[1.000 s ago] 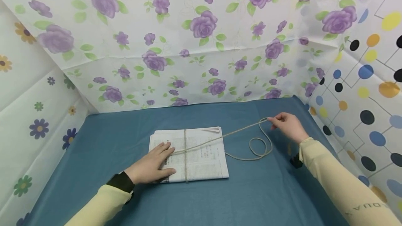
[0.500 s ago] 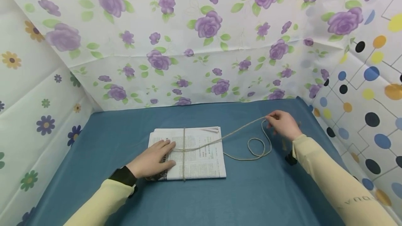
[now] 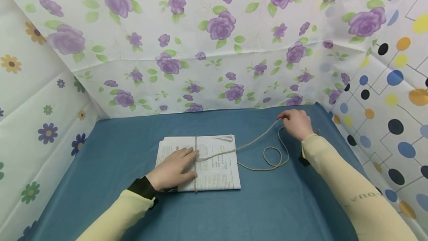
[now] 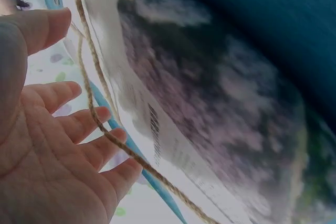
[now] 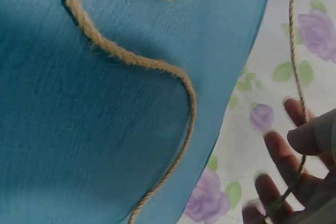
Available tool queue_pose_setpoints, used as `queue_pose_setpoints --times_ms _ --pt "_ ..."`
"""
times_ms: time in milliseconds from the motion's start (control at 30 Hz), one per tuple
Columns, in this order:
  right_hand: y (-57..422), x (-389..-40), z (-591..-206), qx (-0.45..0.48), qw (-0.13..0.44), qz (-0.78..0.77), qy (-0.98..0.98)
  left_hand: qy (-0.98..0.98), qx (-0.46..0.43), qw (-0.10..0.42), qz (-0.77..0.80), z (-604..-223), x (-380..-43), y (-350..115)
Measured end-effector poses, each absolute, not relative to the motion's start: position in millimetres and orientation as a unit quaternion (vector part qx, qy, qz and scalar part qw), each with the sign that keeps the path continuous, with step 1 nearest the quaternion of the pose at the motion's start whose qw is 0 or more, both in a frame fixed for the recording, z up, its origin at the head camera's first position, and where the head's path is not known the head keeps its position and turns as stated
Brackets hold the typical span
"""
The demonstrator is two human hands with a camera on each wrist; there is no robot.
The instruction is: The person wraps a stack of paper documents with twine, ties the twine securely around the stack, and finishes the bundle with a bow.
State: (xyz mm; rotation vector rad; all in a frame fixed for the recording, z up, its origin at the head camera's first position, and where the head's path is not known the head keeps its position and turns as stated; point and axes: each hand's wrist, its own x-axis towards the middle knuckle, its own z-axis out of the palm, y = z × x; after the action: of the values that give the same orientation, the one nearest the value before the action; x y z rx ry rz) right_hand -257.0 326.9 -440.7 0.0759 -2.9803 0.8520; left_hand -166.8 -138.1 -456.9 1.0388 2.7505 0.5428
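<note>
A folded stack of newspapers (image 3: pixel 217 177) lies on the blue-covered table, with a beige twine (image 3: pixel 249 144) running across it front to back and sideways. My left hand (image 3: pixel 175 168) rests over the stack's left half, fingertips at the crossing of the strands. In the left wrist view the fingers are fairly straight and spread, and the twine (image 4: pixel 93 77) passes by them. Off to the right, my right hand (image 3: pixel 295 124) pinches the twine and holds it raised. The right wrist view has the strand between thumb (image 5: pixel 310 137) and fingers.
A loose loop of the same twine (image 3: pixel 267 159) lies on the blue cloth (image 3: pixel 214 218) right of the stack. Behind stands a wall sheet with purple flowers (image 3: pixel 220 25). Patterned sheets close off the left (image 3: pixel 46 133) and right (image 3: pixel 394 125) sides.
My left hand has slid right, onto the twine crossing. My right hand has moved slightly left and away, and the strand between the hands, first taut, now sags.
</note>
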Motion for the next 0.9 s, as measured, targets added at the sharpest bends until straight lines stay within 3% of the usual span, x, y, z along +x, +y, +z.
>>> queue_pose_setpoints --times_ms 267,600,700,900 --pt "316.1 -275.1 -453.9 0.041 0.129 0.189 -0.973 0.915 0.349 0.091 0.178 -456.2 -163.3 -125.9" --pt "316.8 -281.5 -459.2 0.033 0.023 0.236 -0.971 0.914 0.356 0.098 0.171 -456.9 -160.1 -118.1" --pt "321.6 -271.2 -452.1 0.031 0.036 0.244 -0.969 0.915 0.354 0.099 0.168 -456.8 -160.6 -118.6" --pt "348.6 -249.3 -433.7 0.037 0.117 0.274 -0.954 0.912 0.357 0.085 0.183 -454.6 -160.7 -119.0"
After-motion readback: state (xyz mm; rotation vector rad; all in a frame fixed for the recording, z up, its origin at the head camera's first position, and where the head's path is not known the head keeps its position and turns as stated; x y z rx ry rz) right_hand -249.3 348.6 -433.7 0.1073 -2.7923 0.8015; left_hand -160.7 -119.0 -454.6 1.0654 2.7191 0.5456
